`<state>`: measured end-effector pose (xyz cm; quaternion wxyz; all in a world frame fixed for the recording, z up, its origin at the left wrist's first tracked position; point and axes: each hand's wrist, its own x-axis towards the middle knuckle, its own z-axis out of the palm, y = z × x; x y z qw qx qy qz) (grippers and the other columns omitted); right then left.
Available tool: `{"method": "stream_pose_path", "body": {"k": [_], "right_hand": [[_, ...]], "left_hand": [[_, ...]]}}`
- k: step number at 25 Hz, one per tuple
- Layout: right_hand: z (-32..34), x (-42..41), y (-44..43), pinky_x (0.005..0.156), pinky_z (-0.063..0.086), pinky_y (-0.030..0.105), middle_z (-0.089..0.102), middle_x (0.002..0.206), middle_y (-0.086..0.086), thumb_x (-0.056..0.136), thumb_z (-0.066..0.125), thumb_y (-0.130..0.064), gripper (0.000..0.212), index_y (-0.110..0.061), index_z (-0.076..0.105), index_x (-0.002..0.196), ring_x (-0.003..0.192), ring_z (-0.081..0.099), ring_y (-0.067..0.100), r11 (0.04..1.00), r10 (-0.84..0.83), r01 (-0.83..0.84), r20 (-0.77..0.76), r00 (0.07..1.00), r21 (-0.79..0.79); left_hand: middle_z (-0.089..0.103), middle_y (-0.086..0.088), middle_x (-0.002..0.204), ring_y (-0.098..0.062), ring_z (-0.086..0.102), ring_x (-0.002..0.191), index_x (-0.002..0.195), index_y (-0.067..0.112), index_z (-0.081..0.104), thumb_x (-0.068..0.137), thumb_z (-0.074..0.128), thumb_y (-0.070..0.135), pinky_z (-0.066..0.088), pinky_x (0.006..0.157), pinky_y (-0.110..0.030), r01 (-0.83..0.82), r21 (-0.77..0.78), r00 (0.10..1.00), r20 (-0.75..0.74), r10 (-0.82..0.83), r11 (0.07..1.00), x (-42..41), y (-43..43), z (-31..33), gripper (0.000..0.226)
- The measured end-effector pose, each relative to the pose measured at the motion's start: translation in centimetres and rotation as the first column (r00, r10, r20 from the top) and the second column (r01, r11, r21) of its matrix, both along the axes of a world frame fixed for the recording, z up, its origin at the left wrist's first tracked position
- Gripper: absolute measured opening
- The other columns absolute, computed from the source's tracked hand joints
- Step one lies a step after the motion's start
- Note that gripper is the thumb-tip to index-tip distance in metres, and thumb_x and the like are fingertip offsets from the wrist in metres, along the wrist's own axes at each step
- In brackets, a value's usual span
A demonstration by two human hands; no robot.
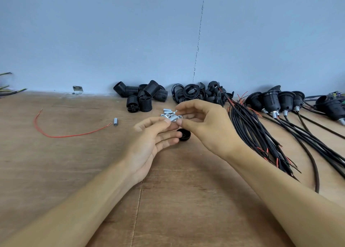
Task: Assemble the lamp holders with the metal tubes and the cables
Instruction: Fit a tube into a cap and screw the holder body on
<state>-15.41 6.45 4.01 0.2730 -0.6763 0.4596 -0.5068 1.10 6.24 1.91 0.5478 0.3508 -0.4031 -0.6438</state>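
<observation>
As their fingertips [167,120] converge, left hand [155,144] and right hand [203,127] pinch one metal tube [174,118].

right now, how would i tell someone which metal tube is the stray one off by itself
Take the wooden table and find the loose red wire curving across its left half. At the wire's right end lies a short silver metal tube. It lies alone, well left of the heap of tubes near the middle.
</observation>
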Motion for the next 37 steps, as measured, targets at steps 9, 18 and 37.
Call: {"method": "stream_pose_path", "body": {"k": [9,18,37], "right_hand": [[-1.2,0.4,-0.6,0.07,0.054,0.024,0.075,0.08,0.003,0.084,0.079,-0.013,0.007,-0.013,0.074,0.089,0.074,0.067,0.013,0.986,0.016,-0.085,0.432,0.902,0.141],[-1.3,0.7,-0.5,0.071,0.056,0.021,0.074,0.085,0.014,0.08,0.076,-0.007,0.013,-0.005,0.071,0.091,0.074,0.071,0.015,0.943,0.105,-0.263,0.569,0.816,0.202],[-1.3,-0.1,-0.5,0.068,0.058,0.024,0.075,0.085,0.009,0.091,0.067,0.001,0.015,-0.005,0.068,0.104,0.074,0.07,0.015,0.95,0.174,-0.249,0.346,0.922,0.186]], "left_hand": [[0.078,-0.016,0.092,-0.019,0.074,0.07,0.099,0.005,0.071,0.094,0.065,0.009,0.058,0.062,-0.024,0.008,0.012,1.0,0.007,-0.008,1.0,0.1,0.1,0.0,0.008],[0.077,-0.014,0.086,-0.014,0.071,0.064,0.099,0.003,0.07,0.095,0.064,0.004,0.058,0.061,-0.022,-0.085,-0.019,0.996,0.017,0.086,0.996,0.3,0.0,0.1,0.008],[0.078,-0.015,0.085,-0.019,0.073,0.07,0.102,0.001,0.073,0.089,0.071,0.0,0.058,0.065,-0.025,-0.132,-0.178,0.974,0.157,0.161,0.975,0.5,-0.2,-0.5,0.013]]}}
